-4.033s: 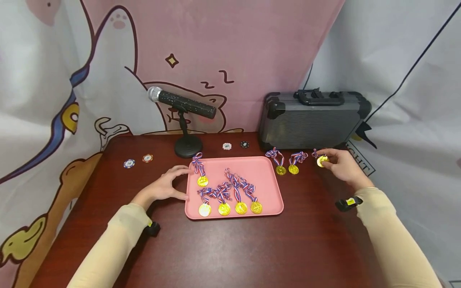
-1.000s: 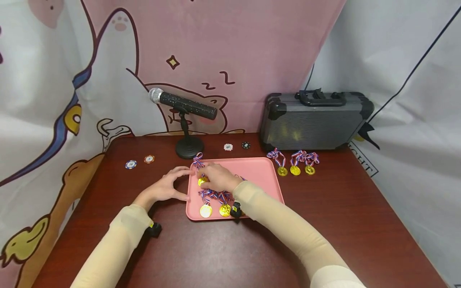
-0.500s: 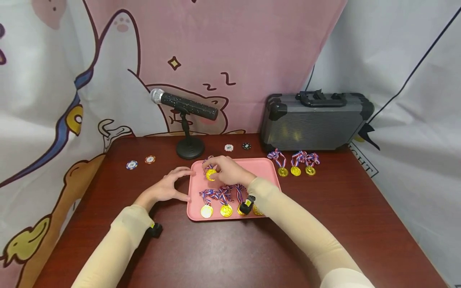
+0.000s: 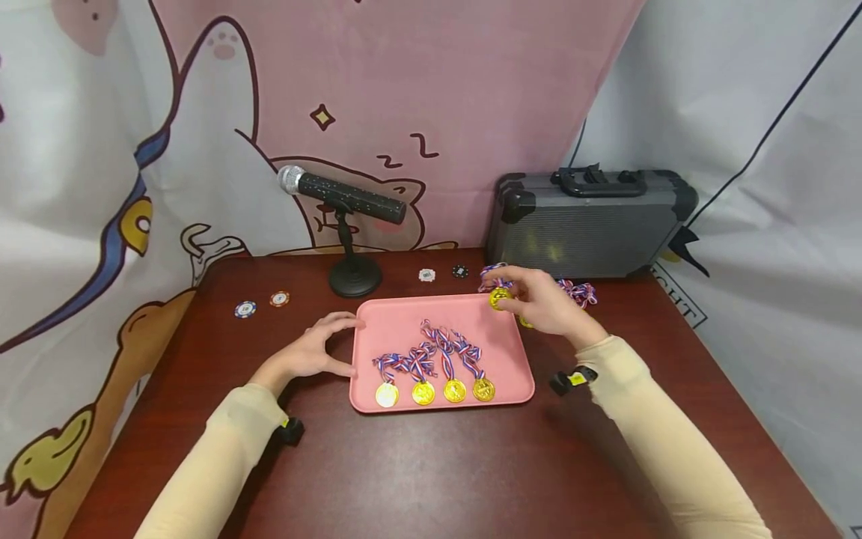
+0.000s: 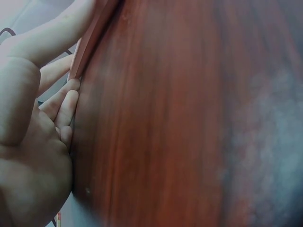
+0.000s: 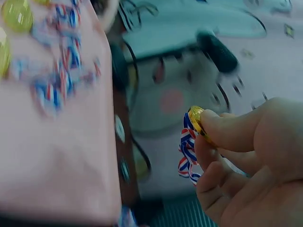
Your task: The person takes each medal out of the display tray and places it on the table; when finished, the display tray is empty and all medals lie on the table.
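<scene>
My right hand (image 4: 548,303) pinches a gold medal (image 4: 500,298) between thumb and fingers, above the back right corner of the pink tray (image 4: 377,323). In the right wrist view the medal (image 6: 196,116) is edge-on, its red, white and blue ribbon (image 6: 188,153) bunched below it. My left hand (image 4: 306,352) lies at the tray's left side, thumb and fingers spread, fingertips at the rim. Several gold medals (image 4: 454,391) line the tray's front, their ribbons tangled behind. More medal ribbons (image 4: 578,292) lie right of the tray, largely hidden behind my right hand.
A grey case (image 4: 586,232) stands at the back right. A microphone (image 4: 350,198) on a black stand (image 4: 355,275) is at the back left. Poker chips lie on the table, among them a blue one (image 4: 245,309) and a black one (image 4: 460,271).
My right hand left a medal at the right-hand row, then took the one at the tray's back left and carried it right to the back right corner. My left hand stayed put.
</scene>
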Tool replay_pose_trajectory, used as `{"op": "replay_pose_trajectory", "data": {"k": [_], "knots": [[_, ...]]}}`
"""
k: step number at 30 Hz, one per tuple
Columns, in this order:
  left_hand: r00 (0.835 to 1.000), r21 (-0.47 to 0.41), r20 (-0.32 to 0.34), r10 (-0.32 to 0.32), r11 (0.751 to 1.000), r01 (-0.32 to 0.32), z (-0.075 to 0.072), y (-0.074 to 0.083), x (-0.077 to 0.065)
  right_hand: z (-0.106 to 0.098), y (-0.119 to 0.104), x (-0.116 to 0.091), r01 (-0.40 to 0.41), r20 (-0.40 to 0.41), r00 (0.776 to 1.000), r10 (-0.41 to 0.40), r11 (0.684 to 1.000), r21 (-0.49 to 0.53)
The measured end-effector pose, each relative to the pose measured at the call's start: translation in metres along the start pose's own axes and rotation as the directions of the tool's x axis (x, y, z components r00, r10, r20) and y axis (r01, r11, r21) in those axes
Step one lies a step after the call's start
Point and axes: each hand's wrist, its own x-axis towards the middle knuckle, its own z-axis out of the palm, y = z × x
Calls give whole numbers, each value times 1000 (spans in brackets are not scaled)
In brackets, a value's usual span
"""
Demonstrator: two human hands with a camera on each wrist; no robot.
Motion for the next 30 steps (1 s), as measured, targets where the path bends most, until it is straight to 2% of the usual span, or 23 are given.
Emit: {"op": "replay_pose_trajectory", "data": {"k": [5,11,14,16,19,22,26,30], "knots": [[1000,11,-3,-3,1000,3,-2,2,-1,-45,37,-37,-123,-82,990,115,988,-92],[1000,32,7,-22,999,22,-3,3,-2,-88,77,-75,-319,-187,938,292,937,-142],[1000,38,3,-23,999,23,-3,0,-2,-101,98,-88,-348,-201,927,317,926,-147],[1000,38,-1,-17,999,17,-2,-1,-3,-104,112,-93,-345,-180,932,316,925,-161],[1000,27,-3,-13,1000,13,-2,0,-4,-102,133,-100,-326,-107,945,310,924,-198],[1000,14,-1,-19,1000,19,-1,2,-3,-95,149,-104,-323,-54,946,320,909,-263],[1000,20,7,-26,999,26,0,2,-2,-87,159,-108,-334,-42,940,339,887,-319],[999,27,12,-37,999,36,-1,3,-1,-82,164,-108,-324,-48,944,327,882,-343]]}}
